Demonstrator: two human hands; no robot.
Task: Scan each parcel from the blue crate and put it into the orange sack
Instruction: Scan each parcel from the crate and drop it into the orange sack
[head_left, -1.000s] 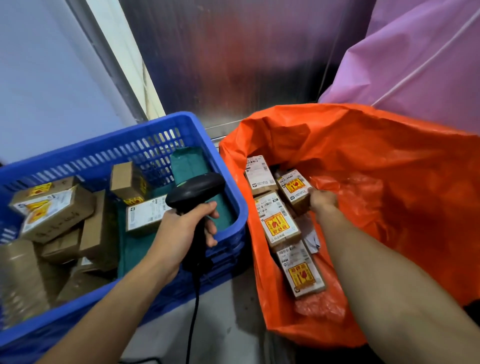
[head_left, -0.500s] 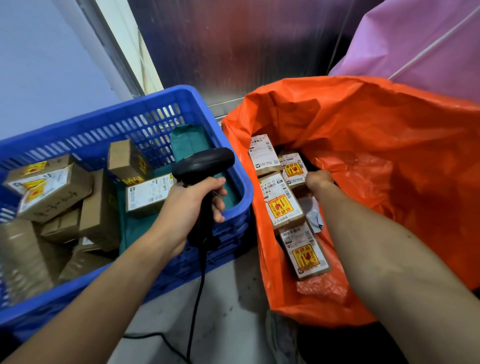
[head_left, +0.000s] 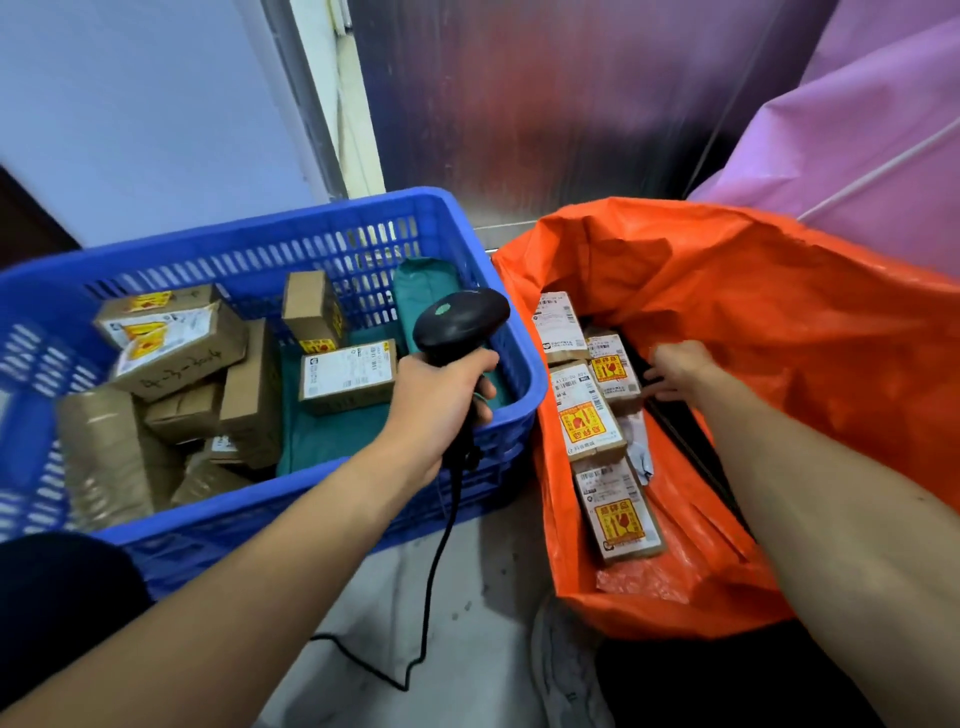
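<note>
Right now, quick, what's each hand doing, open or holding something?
Left hand: grips the black scanner.
Right hand: open, fingers spread inside the orange sack, holding nothing.

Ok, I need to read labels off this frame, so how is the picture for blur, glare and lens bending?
Head view: labels on the parcels in the orange sack are fairly sharp; the left end of the blue crate smears into blur; the wide lens bows its rim; the metal panel shows a soft reddish sheen, no hard glare; the scanner in the left hand is crisp.
</note>
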